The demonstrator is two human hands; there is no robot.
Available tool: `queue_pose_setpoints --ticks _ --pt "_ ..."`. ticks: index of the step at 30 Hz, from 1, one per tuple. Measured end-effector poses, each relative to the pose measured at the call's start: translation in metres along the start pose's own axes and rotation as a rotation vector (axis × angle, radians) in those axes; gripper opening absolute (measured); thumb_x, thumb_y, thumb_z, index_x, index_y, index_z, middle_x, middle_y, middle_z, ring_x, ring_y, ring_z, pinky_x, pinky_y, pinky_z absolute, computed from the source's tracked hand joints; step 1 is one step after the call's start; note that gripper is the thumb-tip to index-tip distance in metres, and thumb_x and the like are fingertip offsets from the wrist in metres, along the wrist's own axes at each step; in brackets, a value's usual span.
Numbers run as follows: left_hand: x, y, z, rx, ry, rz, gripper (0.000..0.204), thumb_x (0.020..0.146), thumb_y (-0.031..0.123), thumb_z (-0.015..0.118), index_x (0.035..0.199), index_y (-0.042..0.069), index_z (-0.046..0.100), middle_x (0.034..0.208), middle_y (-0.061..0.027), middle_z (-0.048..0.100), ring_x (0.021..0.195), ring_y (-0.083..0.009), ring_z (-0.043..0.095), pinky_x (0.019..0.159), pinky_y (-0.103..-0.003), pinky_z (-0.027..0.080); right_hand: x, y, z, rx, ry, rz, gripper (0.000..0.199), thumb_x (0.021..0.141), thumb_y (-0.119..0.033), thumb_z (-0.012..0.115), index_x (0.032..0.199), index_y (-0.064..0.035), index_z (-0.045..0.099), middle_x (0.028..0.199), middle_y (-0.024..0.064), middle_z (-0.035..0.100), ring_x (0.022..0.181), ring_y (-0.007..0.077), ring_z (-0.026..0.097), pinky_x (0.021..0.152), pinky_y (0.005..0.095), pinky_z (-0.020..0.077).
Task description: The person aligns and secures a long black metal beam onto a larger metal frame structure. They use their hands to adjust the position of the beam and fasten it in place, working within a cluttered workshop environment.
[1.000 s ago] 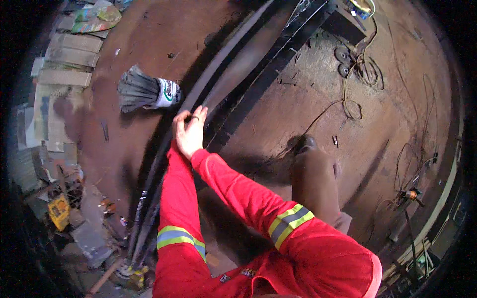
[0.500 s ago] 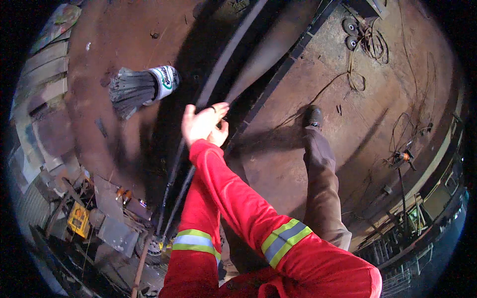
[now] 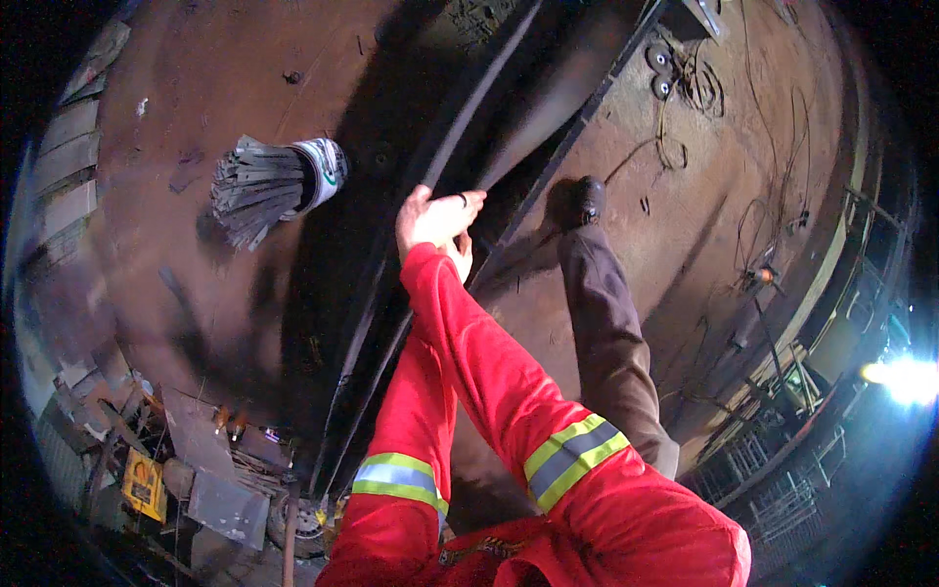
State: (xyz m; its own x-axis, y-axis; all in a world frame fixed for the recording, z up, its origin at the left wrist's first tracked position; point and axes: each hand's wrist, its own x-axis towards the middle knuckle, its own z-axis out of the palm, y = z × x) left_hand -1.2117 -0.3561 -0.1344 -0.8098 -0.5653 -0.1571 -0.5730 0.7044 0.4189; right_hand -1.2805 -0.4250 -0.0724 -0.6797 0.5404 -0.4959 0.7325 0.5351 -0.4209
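Note:
My forearms in red sleeves with reflective bands cross, the right one over the left. My right hand (image 3: pixel 432 219) has its fingers stretched toward the right and the thumb apart; a dark ring shows on one finger. Just below and beside it, my left hand (image 3: pixel 459 257) is largely covered, so its fingers are hard to read. Both hands are over a long dark metal piece (image 3: pixel 479 108) with raised edges; whether they touch it I cannot tell. No held object shows.
Left of the metal piece, a white-labelled bucket (image 3: pixel 322 172) holds many grey flat strips (image 3: pixel 256 184). Grey discs (image 3: pixel 660 61) and coiled cable (image 3: pixel 699 86) lie at the far right. A yellow box (image 3: pixel 144 483) sits among scrap at lower left. My shoe (image 3: pixel 589 199) rests on the brown floor.
The view has shifted, so my hands appear further right and the floor things further left. A bright light has come into view at the right edge. My forearms remain crossed.

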Motion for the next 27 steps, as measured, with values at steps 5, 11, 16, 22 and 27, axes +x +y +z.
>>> queue_pose_setpoints --ticks 5,11,16,22,27 --pt "0.004 0.013 -0.034 -0.049 -0.118 -0.166 0.034 0.079 0.028 0.063 0.105 0.007 0.057 0.100 -0.0107 0.061 0.094 -0.0289 0.057 0.082 -0.038 0.045 0.024 0.016 0.013 0.203 0.123 -0.064 0.047 0.088 -0.016 0.045 0.132 0.0018 0.040 0.132 0.0216 0.045 0.121 0.0326 0.044 0.102 0.0344 0.0330" --pt "0.021 0.013 -0.028 -0.148 -0.334 -0.336 0.039 0.076 0.027 0.063 0.108 0.007 0.054 0.105 -0.0097 0.057 0.102 -0.0311 0.053 0.087 -0.038 0.045 0.054 0.015 0.001 0.247 0.053 -0.005 0.045 0.081 -0.007 0.051 0.125 -0.0032 0.049 0.093 0.0259 0.063 0.085 0.0403 0.062 0.077 0.0461 0.0460" --pt "-0.014 -0.065 0.032 -0.103 -0.194 0.112 0.036 0.076 0.021 0.063 0.108 0.008 0.053 0.103 -0.0104 0.052 0.104 -0.0313 0.049 0.087 -0.040 0.043 0.057 0.026 -0.009 0.080 -0.103 -0.275 0.045 0.078 -0.008 0.054 0.122 0.0017 0.049 0.099 0.0261 0.062 0.086 0.0395 0.061 0.077 0.0453 0.0462" --pt "0.108 -0.001 -0.099 -0.977 -0.740 -0.292 0.046 0.095 0.029 0.047 0.130 -0.001 0.045 0.120 -0.0107 0.056 0.107 -0.0172 0.054 0.092 -0.029 0.042 0.082 0.033 -0.027 0.044 -0.230 -0.304 0.044 0.077 -0.010 0.056 0.118 0.0063 0.050 0.108 0.0241 0.059 0.092 0.0385 0.060 0.083 0.0436 0.0465" --pt "0.150 0.033 -0.045 -0.415 -0.746 0.041 0.032 0.085 0.023 0.064 0.103 -0.003 0.060 0.089 -0.0140 0.066 0.077 -0.0177 0.062 0.071 -0.030 0.049 0.085 0.035 -0.025 0.006 -0.234 -0.370 0.031 0.086 -0.019 0.049 0.103 0.0062 0.056 0.107 0.0240 0.060 0.098 0.0375 0.058 0.083 0.0431 0.0473"
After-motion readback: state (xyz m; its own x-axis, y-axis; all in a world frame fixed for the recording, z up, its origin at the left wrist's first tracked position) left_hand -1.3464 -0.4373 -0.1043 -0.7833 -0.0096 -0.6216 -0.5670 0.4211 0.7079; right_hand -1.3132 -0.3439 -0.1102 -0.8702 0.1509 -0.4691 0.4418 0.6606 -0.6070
